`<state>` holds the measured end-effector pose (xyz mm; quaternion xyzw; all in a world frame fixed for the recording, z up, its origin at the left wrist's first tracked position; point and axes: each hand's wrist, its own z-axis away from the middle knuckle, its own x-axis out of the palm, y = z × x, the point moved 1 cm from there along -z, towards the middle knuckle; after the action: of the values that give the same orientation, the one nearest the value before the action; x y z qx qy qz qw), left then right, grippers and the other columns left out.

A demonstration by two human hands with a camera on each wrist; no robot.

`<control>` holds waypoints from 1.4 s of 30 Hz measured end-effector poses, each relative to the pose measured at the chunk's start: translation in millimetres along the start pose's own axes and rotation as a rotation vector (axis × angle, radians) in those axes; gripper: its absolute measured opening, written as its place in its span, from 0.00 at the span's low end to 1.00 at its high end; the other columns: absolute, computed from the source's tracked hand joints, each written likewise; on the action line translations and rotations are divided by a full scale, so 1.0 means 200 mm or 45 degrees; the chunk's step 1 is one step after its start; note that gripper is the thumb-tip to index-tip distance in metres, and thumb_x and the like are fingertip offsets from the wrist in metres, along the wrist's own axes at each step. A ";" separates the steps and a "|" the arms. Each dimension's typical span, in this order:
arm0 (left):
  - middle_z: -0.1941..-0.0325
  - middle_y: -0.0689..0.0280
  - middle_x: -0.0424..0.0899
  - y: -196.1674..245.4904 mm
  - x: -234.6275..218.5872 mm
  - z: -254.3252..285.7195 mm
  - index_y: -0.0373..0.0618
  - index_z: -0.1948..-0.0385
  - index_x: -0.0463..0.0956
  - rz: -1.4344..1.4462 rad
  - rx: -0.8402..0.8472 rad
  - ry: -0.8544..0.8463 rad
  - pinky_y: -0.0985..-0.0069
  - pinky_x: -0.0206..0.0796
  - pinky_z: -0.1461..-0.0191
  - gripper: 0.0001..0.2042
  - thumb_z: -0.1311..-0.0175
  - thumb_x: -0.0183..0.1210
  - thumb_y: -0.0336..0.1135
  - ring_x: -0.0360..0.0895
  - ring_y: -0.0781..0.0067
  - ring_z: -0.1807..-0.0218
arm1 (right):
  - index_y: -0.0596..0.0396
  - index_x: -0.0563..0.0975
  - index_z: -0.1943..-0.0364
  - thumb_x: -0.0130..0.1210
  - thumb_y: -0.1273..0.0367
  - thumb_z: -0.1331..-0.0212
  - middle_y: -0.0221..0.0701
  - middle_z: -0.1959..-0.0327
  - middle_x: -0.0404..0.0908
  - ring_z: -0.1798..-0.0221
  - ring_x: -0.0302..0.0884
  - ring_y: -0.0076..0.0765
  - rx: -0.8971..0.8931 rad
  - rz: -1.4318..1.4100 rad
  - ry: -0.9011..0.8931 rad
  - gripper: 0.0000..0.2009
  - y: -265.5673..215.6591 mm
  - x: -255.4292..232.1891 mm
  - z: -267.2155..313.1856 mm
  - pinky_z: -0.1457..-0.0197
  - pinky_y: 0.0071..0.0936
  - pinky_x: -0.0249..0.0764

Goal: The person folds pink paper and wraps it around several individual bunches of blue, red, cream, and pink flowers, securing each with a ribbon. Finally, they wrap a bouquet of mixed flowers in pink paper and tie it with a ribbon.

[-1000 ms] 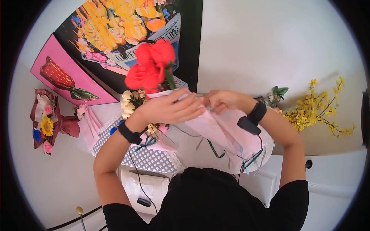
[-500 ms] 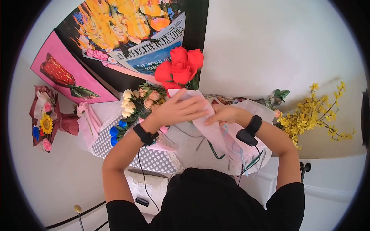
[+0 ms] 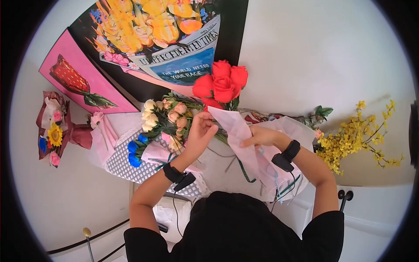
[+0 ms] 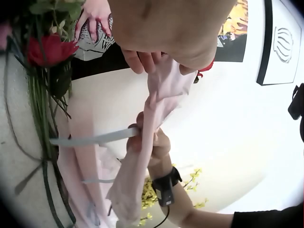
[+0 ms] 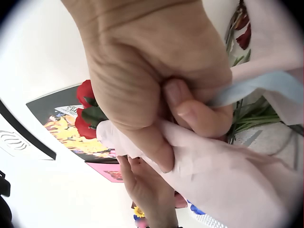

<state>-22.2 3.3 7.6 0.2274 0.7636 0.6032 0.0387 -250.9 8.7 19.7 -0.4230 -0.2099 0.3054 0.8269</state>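
A bunch of red roses (image 3: 223, 89) stands upright out of pale pink wrapping paper (image 3: 231, 124) in the head view. My right hand (image 3: 262, 136) grips the gathered paper below the blooms; the right wrist view shows its thumb and fingers curled on the folds, beside a light blue ribbon (image 5: 259, 85). At the paper's left edge is my left hand (image 3: 200, 135), its fingers loosely bent and fingertips right at the edge, thumb apart from them. The stems inside the wrap are hidden.
Cream and peach roses (image 3: 172, 115) lie on the table to the left, near wrapped blue roses (image 3: 137, 150) on a patterned cloth. Yellow blossom branches (image 3: 349, 142) stand at the right. Two pictures lean behind, including a pink one (image 3: 87, 78). More pink paper (image 3: 292, 129) spreads at right.
The red roses have shifted right and become more upright. My left hand has come off the front of the wrap to its left edge. The right hand now holds the gathered paper.
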 end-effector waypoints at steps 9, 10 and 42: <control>0.59 0.69 0.68 -0.04 -0.12 -0.04 0.40 0.59 0.68 0.111 -0.146 0.122 0.86 0.65 0.62 0.10 0.41 0.56 0.28 0.69 0.82 0.61 | 0.54 0.74 0.59 0.62 0.63 0.52 0.20 0.73 0.71 0.76 0.65 0.13 -0.013 -0.052 -0.206 0.17 0.06 0.01 -0.04 0.80 0.13 0.60; 0.60 0.69 0.69 0.00 -0.10 -0.04 0.39 0.60 0.70 -0.043 0.031 0.046 0.85 0.65 0.61 0.09 0.41 0.56 0.27 0.69 0.82 0.61 | 0.54 0.74 0.59 0.62 0.63 0.52 0.20 0.73 0.71 0.76 0.65 0.13 -0.017 -0.046 -0.208 0.17 0.05 0.01 -0.04 0.80 0.13 0.60; 0.67 0.72 0.71 0.13 -0.13 -0.04 0.45 0.55 0.60 -0.187 -0.059 -0.139 0.84 0.60 0.56 0.16 0.43 0.53 0.20 0.68 0.84 0.61 | 0.61 0.71 0.51 0.63 0.71 0.55 0.31 0.58 0.77 0.56 0.74 0.26 -0.116 -0.402 -0.578 0.23 0.25 -0.03 -0.20 0.51 0.25 0.70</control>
<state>6.5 -9.8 27.9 0.2025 0.7608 0.6027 0.1297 -246.8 4.8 -43.8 -0.3424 -0.4666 0.2500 0.7762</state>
